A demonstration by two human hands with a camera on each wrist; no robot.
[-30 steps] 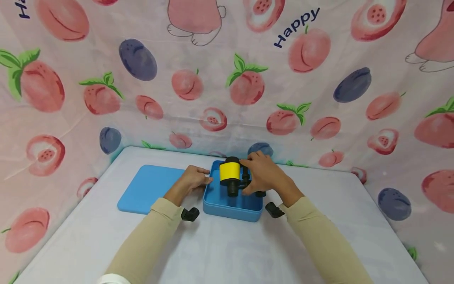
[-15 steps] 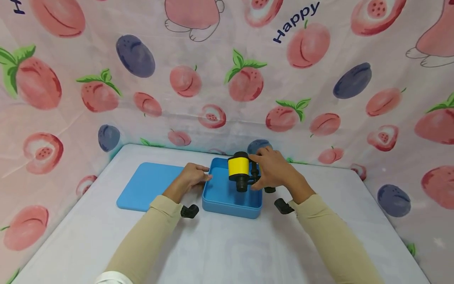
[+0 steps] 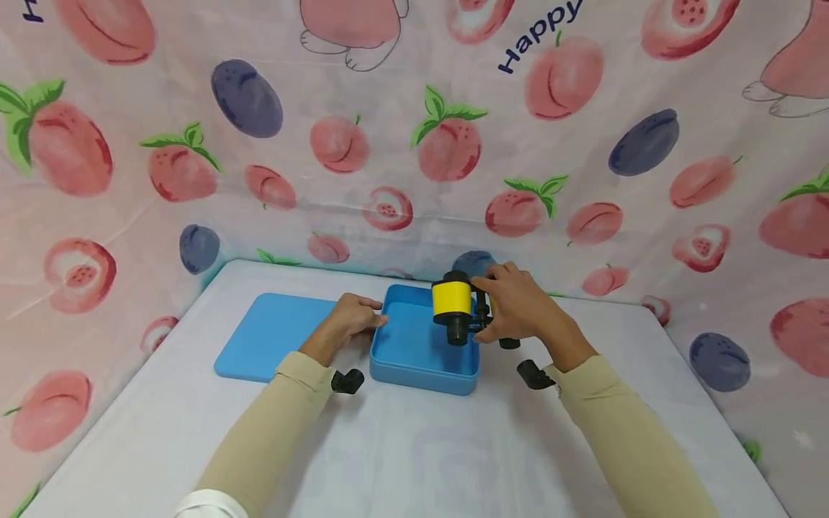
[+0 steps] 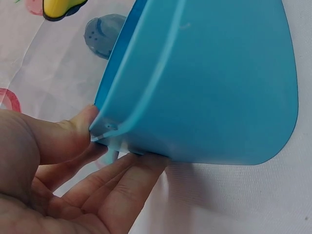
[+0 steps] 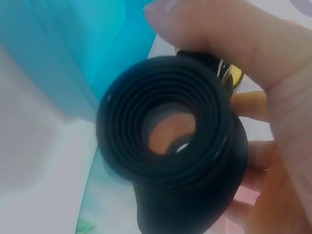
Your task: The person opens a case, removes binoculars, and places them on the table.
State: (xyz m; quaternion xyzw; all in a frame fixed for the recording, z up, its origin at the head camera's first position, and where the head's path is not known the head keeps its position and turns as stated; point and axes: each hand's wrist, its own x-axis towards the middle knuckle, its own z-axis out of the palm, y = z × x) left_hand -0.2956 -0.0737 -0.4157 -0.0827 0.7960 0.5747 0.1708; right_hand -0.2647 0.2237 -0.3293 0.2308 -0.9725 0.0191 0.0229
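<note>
One word reads whole, "Happy" (image 3: 540,36) — on the cloth (image 3: 414,72), toward one o'clock. Your right hand (image 3: 521,303) grips the yellow-and-black binoculars (image 3: 453,301) at the blue box's (image 3: 424,378) two o'clock; your left hand (image 3: 345,321) pinches its rim at ten — blue panel (image 3: 275,334) at nine.

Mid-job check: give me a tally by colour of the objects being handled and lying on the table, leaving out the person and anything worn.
Blue: 2 (open box, flat panel)
Yellow and black: 1 (binoculars, held in the right hand)
Total: 3
</note>
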